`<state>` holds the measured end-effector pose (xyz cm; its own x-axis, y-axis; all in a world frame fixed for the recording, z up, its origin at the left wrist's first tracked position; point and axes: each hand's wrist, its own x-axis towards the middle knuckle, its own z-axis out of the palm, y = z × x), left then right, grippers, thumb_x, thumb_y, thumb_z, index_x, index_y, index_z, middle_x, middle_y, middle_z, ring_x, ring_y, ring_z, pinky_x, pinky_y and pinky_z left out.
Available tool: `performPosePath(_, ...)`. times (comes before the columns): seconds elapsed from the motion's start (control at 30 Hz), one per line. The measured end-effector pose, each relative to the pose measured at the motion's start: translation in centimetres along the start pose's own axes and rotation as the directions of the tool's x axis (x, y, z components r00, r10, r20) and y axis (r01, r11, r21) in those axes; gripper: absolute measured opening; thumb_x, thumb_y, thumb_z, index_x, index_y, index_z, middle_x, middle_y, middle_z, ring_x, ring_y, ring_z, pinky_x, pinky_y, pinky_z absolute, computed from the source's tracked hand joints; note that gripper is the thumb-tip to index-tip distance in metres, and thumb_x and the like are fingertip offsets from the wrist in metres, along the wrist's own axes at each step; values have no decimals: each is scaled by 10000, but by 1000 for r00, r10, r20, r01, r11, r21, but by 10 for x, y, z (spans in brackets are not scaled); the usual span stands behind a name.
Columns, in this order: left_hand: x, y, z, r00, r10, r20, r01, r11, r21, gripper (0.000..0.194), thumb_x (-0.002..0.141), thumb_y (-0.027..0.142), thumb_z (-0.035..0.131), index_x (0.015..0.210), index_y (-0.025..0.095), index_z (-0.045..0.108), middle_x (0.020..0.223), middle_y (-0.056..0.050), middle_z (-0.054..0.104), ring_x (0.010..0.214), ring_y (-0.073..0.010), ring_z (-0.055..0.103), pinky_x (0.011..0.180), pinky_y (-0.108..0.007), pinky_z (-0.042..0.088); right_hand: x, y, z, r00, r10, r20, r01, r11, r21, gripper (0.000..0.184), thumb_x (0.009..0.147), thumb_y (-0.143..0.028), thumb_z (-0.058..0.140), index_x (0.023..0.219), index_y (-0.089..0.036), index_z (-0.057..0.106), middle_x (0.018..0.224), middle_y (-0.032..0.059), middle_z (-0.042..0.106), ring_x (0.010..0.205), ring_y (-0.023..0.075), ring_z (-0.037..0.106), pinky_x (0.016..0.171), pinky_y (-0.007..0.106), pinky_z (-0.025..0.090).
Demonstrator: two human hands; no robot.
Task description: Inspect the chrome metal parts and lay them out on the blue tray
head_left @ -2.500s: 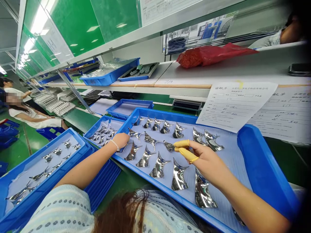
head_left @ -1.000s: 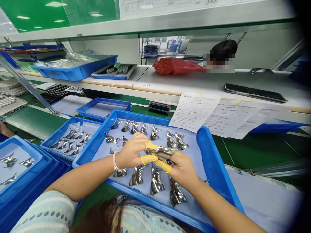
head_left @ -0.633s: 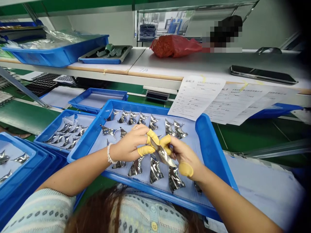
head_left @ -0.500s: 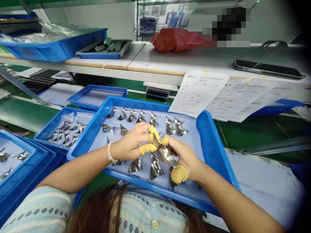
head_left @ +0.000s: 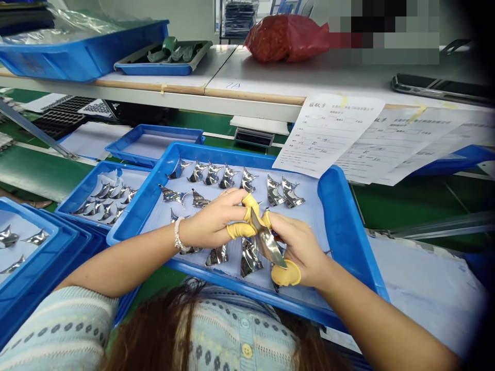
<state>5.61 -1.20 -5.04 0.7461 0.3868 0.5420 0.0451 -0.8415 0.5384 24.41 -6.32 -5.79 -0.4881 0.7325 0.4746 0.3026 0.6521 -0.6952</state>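
A curved, shiny metal part (head_left: 266, 241) is held between both hands above a blue tray (head_left: 350, 226). My left hand (head_left: 222, 219), with yellow finger cots on its fingertips, pinches the part's upper end. My right hand (head_left: 297, 250) grips the same part from the right, its yellow-covered thumb at the lower end and a covered finger near the top. Below and around the hands, several similar pointed metal parts (head_left: 250, 257) lie in rows on white lining in the tray. Some of them are hidden by my hands.
To the left, a smaller blue tray (head_left: 65, 211) and stacked blue trays (head_left: 58, 237) hold more metal parts. Paper sheets (head_left: 328, 134) hang from the shelf edge. On the shelf are a red bag (head_left: 286, 38), a phone (head_left: 441, 90) and a blue bin (head_left: 93, 56).
The camera view has tilted down slightly, so the shelf sits higher in the picture. Both hands still grip the metal part, which is turned a little more edge-on.
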Motion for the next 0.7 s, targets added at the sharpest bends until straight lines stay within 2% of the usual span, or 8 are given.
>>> performPosePath(0.07,0,-1,1,1000,-2,-4,2,1000,-4,406,922,469,353,836,155,595,816,-46,517,785,-145,466,742,-278,406,0,0,0,1000,-15,-7,15,999,-38,491,855,-654,390,668,-200,378,593,-32,359,512,110,298,481,245,248)
performPosePath(0.23,-1,-1,1,1000,-3,-7,3,1000,-1,425,918,483,345,818,155,596,823,-49,526,795,-145,486,747,-279,418,-1,-1,1,999,-33,-32,30,994,-106,591,798,-767,300,618,-207,360,554,-36,337,474,106,280,447,248,222)
performPosePath(0.33,-2,0,1,1000,-9,-11,9,1000,6,426,916,486,350,806,154,594,830,-52,536,798,-145,498,746,-283,423,0,-2,2,999,-41,-34,37,991,-132,567,820,-734,324,604,-211,342,541,-40,325,456,103,273,442,252,209)
performPosePath(0.7,-2,-1,4,999,-22,-26,23,999,28,452,915,503,341,781,162,606,851,-57,580,803,-142,523,746,-287,419,-2,0,0,998,-62,-12,61,994,-91,548,846,-700,327,601,-210,323,536,-39,316,457,102,273,438,246,214)
